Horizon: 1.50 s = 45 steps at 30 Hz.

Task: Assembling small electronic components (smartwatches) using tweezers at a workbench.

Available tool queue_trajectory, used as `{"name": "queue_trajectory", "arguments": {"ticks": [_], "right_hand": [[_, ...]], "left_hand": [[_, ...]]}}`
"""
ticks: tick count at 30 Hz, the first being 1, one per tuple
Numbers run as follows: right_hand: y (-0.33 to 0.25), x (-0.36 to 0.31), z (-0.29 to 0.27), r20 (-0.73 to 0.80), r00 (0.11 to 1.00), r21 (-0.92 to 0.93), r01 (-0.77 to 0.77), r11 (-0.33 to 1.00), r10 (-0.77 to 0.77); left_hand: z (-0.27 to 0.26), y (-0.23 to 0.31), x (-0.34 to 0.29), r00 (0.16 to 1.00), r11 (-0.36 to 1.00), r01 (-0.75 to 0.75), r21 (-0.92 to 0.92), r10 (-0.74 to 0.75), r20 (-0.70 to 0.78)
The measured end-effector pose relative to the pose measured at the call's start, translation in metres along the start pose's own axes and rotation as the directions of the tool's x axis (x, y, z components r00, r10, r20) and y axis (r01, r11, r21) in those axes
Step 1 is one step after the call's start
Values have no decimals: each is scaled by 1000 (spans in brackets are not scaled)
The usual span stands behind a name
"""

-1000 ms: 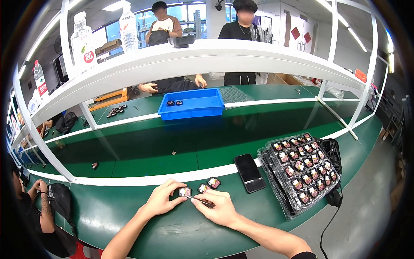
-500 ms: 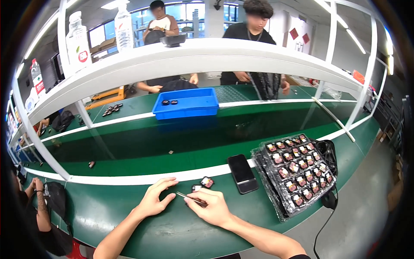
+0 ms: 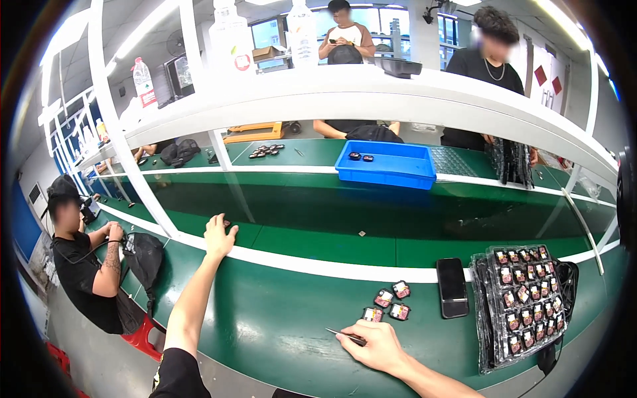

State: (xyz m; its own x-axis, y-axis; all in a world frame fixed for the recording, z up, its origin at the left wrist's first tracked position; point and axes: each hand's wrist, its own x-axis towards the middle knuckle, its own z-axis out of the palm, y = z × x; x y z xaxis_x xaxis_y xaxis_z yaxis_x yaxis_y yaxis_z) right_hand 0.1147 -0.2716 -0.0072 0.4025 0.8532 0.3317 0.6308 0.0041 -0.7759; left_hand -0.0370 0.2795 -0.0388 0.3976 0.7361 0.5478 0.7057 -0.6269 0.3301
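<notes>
1. My left hand (image 3: 217, 240) is stretched out left of centre in the frame, fingers apart. A small black module (image 3: 227, 223) lies just at the fingertips, toward the top of the frame, between forefinger and thumb. My own fingers cover much of it, so I cannot tell whether I have closed on it, nor how its long axis runs. This hand is far nearer to it than the other.

2. My right hand (image 3: 375, 346), lower centre, is clenched on one pair of tweezers (image 3: 343, 333), long axis pointing left and slightly up, the tip clear of everything.

3. Just above my right hand, on the green table (image 3: 292, 351), four labelled modules (image 3: 399, 312) sit in a loose group.

4. Right of those lies one black phone (image 3: 452, 288), lengthwise up the frame.

5. At the right, a stack of clear trays (image 3: 490, 331) carries about twenty-five modules on top, in five rows.

6. Beyond the white rail (image 3: 298, 266), one pale scrap (image 3: 361, 233) lies at centre.

7. Upper centre, one blue bin (image 3: 386, 175) holds two dark modules (image 3: 361, 157).

8. Three co-workers show: one seated at left (image 3: 89, 265), one upper centre (image 3: 348, 33), one upper right (image 3: 491, 63).
</notes>
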Motion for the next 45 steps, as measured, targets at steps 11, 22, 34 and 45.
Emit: {"name": "queue_trajectory", "arguments": {"ticks": [11, 22, 34, 45], "right_hand": [[9, 0, -2, -15, 1000, -23, 23, 999, -23], [10, 0, -8, 27, 1000, -71, -8, 997, 10], [10, -2, -6, 90, 996, -59, 2, 998, 3], [12, 3, -11, 77, 997, -13, -19, 1000, 20]], "left_hand": [[10, 12, 1, 991, 990, -126, -62, 123, -48], [-71, 184, -138, 815, 702, -306, -643, 542, 205], [-79, 221, -168, 668, 597, -369, -713, 703, 243], [-79, 218, -171, 729, 706, -333, -626, 613, 304]]}}
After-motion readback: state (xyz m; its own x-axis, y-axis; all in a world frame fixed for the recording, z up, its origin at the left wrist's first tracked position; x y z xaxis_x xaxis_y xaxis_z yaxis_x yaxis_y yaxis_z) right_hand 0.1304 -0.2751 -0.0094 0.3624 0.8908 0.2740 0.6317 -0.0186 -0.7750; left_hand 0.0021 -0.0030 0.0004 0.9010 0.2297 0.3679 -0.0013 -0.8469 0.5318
